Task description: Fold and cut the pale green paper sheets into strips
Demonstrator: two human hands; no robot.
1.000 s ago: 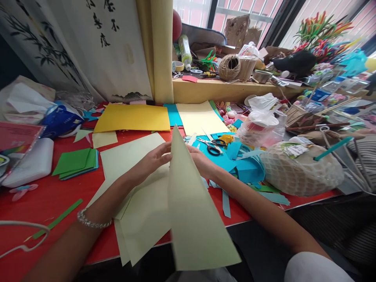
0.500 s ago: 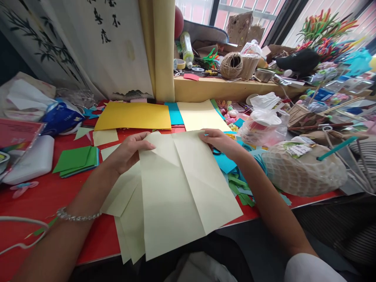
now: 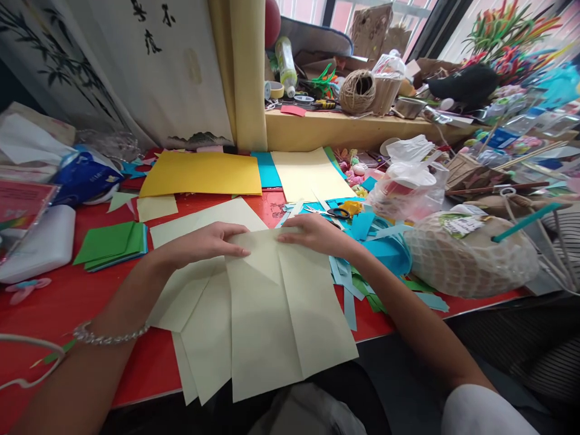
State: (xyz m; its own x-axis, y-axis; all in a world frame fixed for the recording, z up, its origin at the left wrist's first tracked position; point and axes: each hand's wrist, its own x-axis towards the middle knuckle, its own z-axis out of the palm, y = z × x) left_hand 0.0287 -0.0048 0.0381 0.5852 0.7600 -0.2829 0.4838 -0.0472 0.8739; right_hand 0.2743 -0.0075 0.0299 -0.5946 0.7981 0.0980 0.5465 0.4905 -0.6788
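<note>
A pale yellow creased sheet (image 3: 281,308) lies flat on the red table (image 3: 58,302), overhanging the near edge. My left hand (image 3: 206,241) rests on its far left corner, fingers stretched flat. My right hand (image 3: 312,232) presses the far edge near the middle crease, fingers laid down on the paper. More pale yellow sheets (image 3: 194,302) lie under it to the left.
A stack of green squares (image 3: 111,244) lies at left, orange paper (image 3: 203,174) and cream paper (image 3: 306,175) at the back. Black-handled scissors (image 3: 333,212) sit among blue scraps (image 3: 376,241). A netted bundle (image 3: 466,254) and plastic bags (image 3: 408,187) crowd the right.
The sheet stood folded on edge, was spread open in both hands, and now lies flat on the table. Both hands have moved inward along its far edge.
</note>
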